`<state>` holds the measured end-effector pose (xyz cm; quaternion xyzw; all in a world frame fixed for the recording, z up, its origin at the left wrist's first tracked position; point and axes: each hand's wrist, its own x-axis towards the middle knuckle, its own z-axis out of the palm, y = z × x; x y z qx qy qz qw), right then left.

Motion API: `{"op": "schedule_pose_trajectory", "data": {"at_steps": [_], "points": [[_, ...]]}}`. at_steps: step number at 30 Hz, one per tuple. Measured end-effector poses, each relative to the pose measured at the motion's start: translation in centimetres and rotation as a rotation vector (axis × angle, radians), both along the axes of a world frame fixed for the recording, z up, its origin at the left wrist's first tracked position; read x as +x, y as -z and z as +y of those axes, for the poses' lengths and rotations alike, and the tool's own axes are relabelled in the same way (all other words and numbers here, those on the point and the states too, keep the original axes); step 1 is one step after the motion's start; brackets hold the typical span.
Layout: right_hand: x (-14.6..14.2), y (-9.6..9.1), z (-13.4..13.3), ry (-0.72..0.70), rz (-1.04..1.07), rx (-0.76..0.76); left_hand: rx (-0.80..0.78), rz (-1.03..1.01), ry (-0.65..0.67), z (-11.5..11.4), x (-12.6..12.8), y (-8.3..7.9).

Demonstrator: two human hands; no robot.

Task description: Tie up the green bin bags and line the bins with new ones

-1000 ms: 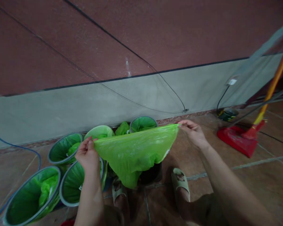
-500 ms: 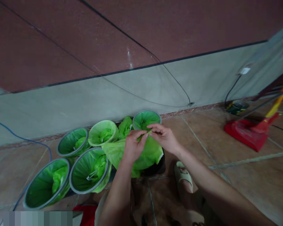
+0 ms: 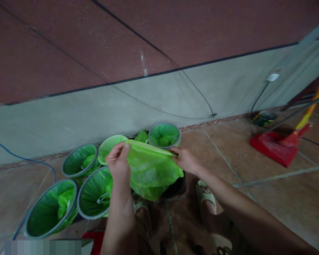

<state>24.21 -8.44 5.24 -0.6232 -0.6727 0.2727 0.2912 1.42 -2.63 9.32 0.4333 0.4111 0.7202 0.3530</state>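
A thin green plastic bag (image 3: 151,168) is stretched between my two hands, its top edge running from one to the other. My left hand (image 3: 118,159) pinches the left corner of that edge between thumb and fingers. The right corner is gripped by my right hand (image 3: 185,159), whose fingertips are partly hidden by the plastic. Below the bag, a dark bin (image 3: 178,187) stands on the floor by my feet, mostly covered. Left of my left hand is a lined bin (image 3: 82,205) with a bunched green bag and white ties inside.
More green-lined bins stand around: one at front left (image 3: 33,219), one behind it (image 3: 69,173), a pale one (image 3: 106,141) and one by the wall (image 3: 164,144). A red dustpan (image 3: 271,147) with a yellow handle lies right. A blue cable (image 3: 21,156) crosses the left floor.
My hands have moved apart, the left one going left. The bag, bunched between my fingers before, is now spread wide along its top edge.
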Motion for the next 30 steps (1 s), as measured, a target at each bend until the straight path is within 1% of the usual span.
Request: {"op": "schedule_pose_trajectory", "data": {"at_steps": [3,5,8,10,12,14,15,18,19,21,23,25,27,30], "points": [[1.0,-0.4,0.1,0.051,-0.096,-0.045,0.052,-0.087,-0.085,0.3,-2.0,-0.7],[1.6,-0.6,0.1,0.049,-0.171,-0.088,0.066,-0.128,-0.146,0.5,-3.4,-1.0],[2.9,-0.6,0.2,0.038,-0.267,-0.102,0.062,-0.193,-0.226,0.9,-5.6,-0.9],[4.0,-0.5,0.4,0.051,-0.252,-0.092,0.060,-0.211,-0.260,1.3,-7.0,-0.7],[5.1,-0.3,0.6,0.075,-0.128,-0.078,0.058,-0.215,-0.294,1.5,-8.1,-0.5],[6.0,-0.2,0.6,0.093,0.092,-0.086,0.049,-0.240,-0.291,1.6,-8.8,-0.5],[6.3,-0.2,0.6,0.094,0.232,-0.111,0.041,-0.263,-0.265,1.7,-8.9,-0.5],[6.8,-0.6,0.3,0.048,0.682,-0.252,0.020,-0.335,-0.163,1.6,-8.9,-0.6],[6.8,-0.7,0.1,0.027,0.808,-0.302,0.009,-0.341,-0.149,1.7,-9.0,-0.6],[7.0,-1.1,-0.3,-0.001,0.999,-0.367,-0.032,-0.318,-0.173,1.8,-9.3,-0.3],[7.3,-1.5,-0.6,-0.028,1.133,-0.382,-0.109,-0.298,-0.235,2.0,-9.8,0.0],[7.6,-1.9,-0.9,-0.052,1.223,-0.359,-0.187,-0.300,-0.286,2.2,-10.3,0.3],[7.8,-2.2,-1.2,-0.061,1.266,-0.333,-0.228,-0.298,-0.303,2.3,-10.5,0.4],[7.9,-2.6,-1.4,-0.073,1.262,-0.317,-0.252,-0.303,-0.321,2.3,-10.6,0.4]]}}
